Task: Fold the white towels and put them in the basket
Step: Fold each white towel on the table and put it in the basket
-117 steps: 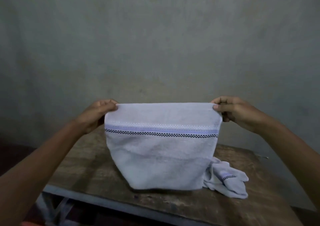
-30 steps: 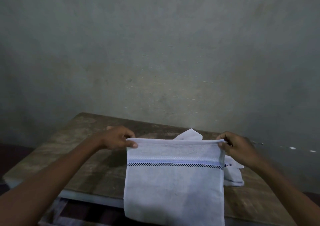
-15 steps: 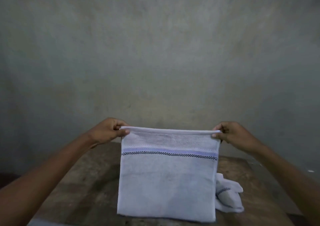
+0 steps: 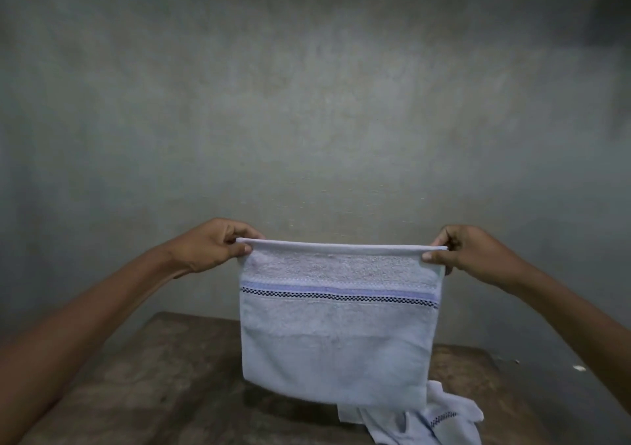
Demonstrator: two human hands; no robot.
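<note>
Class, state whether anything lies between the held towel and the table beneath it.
Partly: a crumpled towel lies on the table, below the lower right corner of the held towel. The left hand and right hand pinch its top corners.

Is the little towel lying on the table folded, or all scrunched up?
Scrunched. The small white striped towel lies in a rumpled heap on the brown wooden table, edges bunched, not squared.

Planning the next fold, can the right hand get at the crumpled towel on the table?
Probably not yet: the right hand pinches a top corner of the held towel, which partly covers the crumpled towel below.
</note>
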